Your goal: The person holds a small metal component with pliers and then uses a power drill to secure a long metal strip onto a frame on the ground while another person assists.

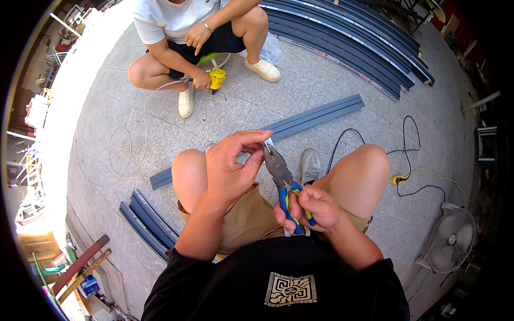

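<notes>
My right hand [320, 207] is wrapped round the blue and yellow handles of a pair of pliers [279, 169], whose dark metal jaws point up and away from me. Between the thumb and forefinger of my left hand [229, 163] is a small pale piece [269, 142], right at the tip of the jaws. What kind of piece it is cannot be made out. Beyond my hands, a long grey grooved profile [316, 116] lies slantwise on the floor, and my knees and left hand hide its middle.
Opposite me sits a person holding a yellow air tool [217, 78] with a thin hose. Many long dark profiles [342, 45] lie stacked at the back right. Shorter profiles [147, 219] lie at left. A black cable [405, 150] and a fan [451, 239] are at right.
</notes>
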Tool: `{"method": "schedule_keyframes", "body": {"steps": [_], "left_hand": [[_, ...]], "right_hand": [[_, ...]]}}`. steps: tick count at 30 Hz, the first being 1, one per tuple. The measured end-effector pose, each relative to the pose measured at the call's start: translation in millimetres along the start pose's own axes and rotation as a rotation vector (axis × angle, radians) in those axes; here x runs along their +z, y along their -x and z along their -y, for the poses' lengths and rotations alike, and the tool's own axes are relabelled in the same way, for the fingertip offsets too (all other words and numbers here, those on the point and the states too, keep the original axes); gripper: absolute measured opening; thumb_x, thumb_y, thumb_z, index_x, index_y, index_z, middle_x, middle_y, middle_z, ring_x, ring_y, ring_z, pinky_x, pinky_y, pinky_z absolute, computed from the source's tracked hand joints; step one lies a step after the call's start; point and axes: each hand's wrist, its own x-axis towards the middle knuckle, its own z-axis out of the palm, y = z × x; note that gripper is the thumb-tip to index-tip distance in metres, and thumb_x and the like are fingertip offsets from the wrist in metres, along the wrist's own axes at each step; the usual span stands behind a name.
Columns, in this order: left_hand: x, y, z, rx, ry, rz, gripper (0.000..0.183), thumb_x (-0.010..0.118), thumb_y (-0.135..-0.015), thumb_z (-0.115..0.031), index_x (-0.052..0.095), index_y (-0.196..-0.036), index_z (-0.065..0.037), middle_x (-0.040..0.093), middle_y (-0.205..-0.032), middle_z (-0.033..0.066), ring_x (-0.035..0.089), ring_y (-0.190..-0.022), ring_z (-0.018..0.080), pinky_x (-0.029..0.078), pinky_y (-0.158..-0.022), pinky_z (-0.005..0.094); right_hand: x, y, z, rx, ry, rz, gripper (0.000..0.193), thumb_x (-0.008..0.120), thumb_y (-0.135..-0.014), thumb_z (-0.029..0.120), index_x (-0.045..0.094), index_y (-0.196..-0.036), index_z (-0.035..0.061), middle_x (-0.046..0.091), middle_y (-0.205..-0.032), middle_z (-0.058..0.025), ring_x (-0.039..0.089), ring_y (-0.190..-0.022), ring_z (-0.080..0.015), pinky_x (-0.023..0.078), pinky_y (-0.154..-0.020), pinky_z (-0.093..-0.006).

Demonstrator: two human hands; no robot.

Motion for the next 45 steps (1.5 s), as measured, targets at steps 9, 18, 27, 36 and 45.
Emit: {"method": "schedule_keyframes", "body": {"steps": [9, 18, 27, 36, 45], "left_hand": [[4, -2, -5, -0.342, 0.291, 0.084, 0.045, 0.073, -0.103, -0.004, 0.061, -0.146, 0.0, 0.073, -0.133, 0.0158, 0.073, -0.111, 0.0167, 0.06, -0.096, 0.0324], [43, 64, 9, -0.563, 0.541, 0.395, 0.061, 0.059, -0.115, -0.042, 0.047, -0.157, 0.001, 0.063, -0.142, 0.0089, 0.058, -0.134, 0.0162, 0.045, -0.115, 0.034], [53, 99, 11, -0.858, 0.79, 0.038, 0.046, 0.055, -0.116, -0.033, 0.05, -0.151, -0.002, 0.064, -0.131, 0.0094, 0.063, -0.123, 0.0174, 0.05, -0.11, 0.0349], [-42, 52, 28, -0.858, 0.623, -0.269, 0.04, 0.053, -0.115, -0.042, 0.057, -0.132, -0.006, 0.066, -0.114, 0.0093, 0.067, -0.097, 0.0228, 0.058, -0.093, 0.0435], [-215, 7, 103, -0.804, 0.107, -0.373, 0.044, 0.053, -0.112, -0.023, 0.053, -0.149, 0.001, 0.05, -0.092, -0.0021, 0.042, -0.069, 0.0063, 0.036, -0.06, 0.0245]], "right_hand": [[16, -9, -1, -0.123, 0.065, -0.23, 0.042, 0.052, -0.118, 0.039, 0.065, -0.1, 0.003, 0.07, -0.103, -0.0136, 0.065, -0.079, -0.02, 0.053, -0.074, -0.035], [7, -39, -16, -0.348, 1.278, -0.802, 0.026, 0.071, -0.106, 0.029, 0.071, -0.1, 0.0036, 0.068, -0.086, -0.0181, 0.068, -0.074, -0.0396, 0.054, -0.066, -0.0466], [0, -47, -42, -0.343, 1.532, -0.593, 0.027, 0.069, -0.097, 0.016, 0.062, -0.117, -0.0021, 0.066, -0.119, -0.025, 0.069, -0.1, -0.0478, 0.058, -0.084, -0.0549], [7, 28, 64, -0.63, 1.747, -0.615, 0.055, 0.082, -0.09, 0.017, 0.066, -0.141, 0.0024, 0.06, -0.151, -0.0211, 0.059, -0.137, -0.0418, 0.046, -0.117, -0.0491], [-327, 306, -16, -0.031, 0.621, -2.185, 0.076, 0.078, -0.093, 0.031, 0.053, -0.153, -0.0071, 0.06, -0.152, -0.0298, 0.059, -0.141, -0.0402, 0.047, -0.116, -0.0458]]}}
